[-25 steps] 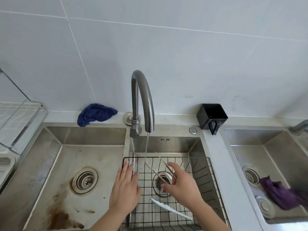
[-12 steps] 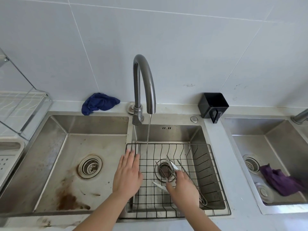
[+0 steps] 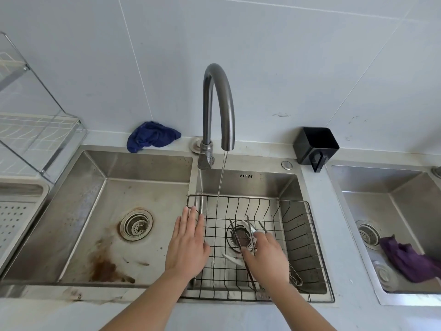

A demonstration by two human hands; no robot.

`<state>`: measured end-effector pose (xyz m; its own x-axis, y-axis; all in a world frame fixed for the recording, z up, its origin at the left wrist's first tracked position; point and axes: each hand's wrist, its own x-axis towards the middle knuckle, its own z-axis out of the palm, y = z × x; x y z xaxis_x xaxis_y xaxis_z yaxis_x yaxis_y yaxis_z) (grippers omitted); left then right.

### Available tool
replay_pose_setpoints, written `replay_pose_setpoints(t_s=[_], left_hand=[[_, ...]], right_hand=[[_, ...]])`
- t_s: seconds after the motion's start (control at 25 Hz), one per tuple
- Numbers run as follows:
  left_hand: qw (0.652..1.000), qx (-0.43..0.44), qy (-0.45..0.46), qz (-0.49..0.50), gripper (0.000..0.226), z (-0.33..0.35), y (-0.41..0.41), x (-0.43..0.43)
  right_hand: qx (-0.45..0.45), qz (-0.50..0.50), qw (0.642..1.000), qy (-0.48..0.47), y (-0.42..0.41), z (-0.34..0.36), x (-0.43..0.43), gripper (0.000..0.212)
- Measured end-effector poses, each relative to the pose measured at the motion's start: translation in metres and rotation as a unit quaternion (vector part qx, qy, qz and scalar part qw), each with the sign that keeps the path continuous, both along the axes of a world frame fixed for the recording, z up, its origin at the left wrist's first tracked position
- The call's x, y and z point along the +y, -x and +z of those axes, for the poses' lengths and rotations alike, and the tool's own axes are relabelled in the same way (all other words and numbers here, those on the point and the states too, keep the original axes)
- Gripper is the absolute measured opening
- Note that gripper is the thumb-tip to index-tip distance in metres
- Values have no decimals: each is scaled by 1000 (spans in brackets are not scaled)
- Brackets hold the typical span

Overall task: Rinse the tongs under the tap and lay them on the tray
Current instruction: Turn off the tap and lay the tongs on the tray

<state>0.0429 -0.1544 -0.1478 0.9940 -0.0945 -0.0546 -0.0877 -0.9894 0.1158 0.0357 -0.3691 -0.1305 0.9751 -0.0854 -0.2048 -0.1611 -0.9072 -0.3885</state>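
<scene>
The grey tap (image 3: 218, 103) runs a thin stream of water (image 3: 220, 180) into the middle sink. A black wire basket (image 3: 248, 198) sits in that sink. My right hand (image 3: 267, 256) is low in the basket, its fingers closed on a pair of metal tongs (image 3: 238, 235) whose tips point toward the back, to the right of the stream. A second metal utensil (image 3: 294, 278) and a white utensil (image 3: 230, 258) lie in the basket beside my hand. My left hand (image 3: 188, 244) rests flat and open on the basket's left edge, holding nothing.
Left of the basket is a stained sink basin (image 3: 133, 225). A dish rack (image 3: 35, 139) and a perforated white tray (image 3: 14, 218) stand at far left. On the back ledge are a blue cloth (image 3: 152, 136) and a black cup (image 3: 315, 145). The right sink holds a purple cloth (image 3: 405, 259).
My right hand has brought the tongs down and away from the water stream into the wire basket. My left hand has stayed on the basket's left edge.
</scene>
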Motion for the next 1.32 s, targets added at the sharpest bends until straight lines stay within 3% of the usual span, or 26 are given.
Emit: replay_pose_setpoints(t_s=[0.28,0.6,0.76,0.92,1.32], left_hand=[[999,12,-1,30,83,-4,-1,1],[999,22,-2,26,82,-6,-2,1],[999,29,-12,22,82,-7,-2,1],[999,31,-23,20,82,-7,-3,1],[998,34,-38,22,85,-6,-4,-1]], right_hand=[[-20,13,995,-97,-87,36,23,24],[-29,113,975,-189,-194,86,89,26],[-27,116,962,-245,-212,84,105,21],[-38,116,963,-241,-218,84,105,14],[-52,105,949,-291,-227,84,105,20]])
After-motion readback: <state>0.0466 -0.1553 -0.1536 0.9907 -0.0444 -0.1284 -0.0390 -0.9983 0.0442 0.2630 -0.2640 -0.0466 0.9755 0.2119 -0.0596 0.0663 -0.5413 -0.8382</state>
